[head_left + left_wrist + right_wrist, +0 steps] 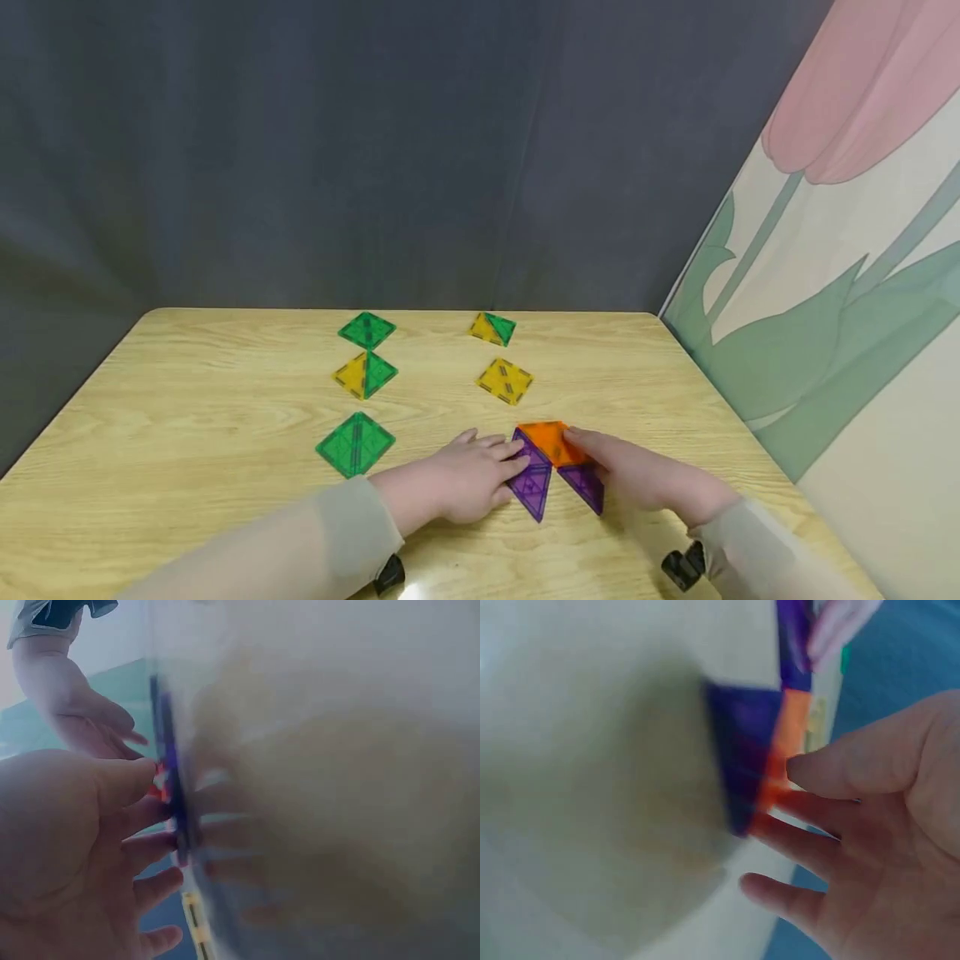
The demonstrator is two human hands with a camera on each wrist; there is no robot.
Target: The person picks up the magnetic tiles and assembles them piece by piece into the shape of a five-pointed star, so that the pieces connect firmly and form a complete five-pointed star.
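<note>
Flat on the wooden table lie translucent magnetic tiles joined into an arch-like shape. Its top is an orange piece (553, 442); purple triangles (531, 482) form the left side, and another purple triangle (585, 487) hangs off the right. My left hand (474, 477), fingers spread, touches the left purple triangles with its fingertips. From the other side my right hand (633, 467) reaches in, its fingertips at the edges of the orange piece and the right purple triangle. In the right wrist view its thumb (847, 766) lies beside the orange piece, fingers fairly straight.
A column of diamonds stands on the left: a green one (367, 330), a yellow-and-green one (366, 374) and a larger green one (356, 444). Further right are a yellow-and-green pair (492, 328) and a yellow diamond (506, 381). A dark curtain (375, 150) hangs behind the table.
</note>
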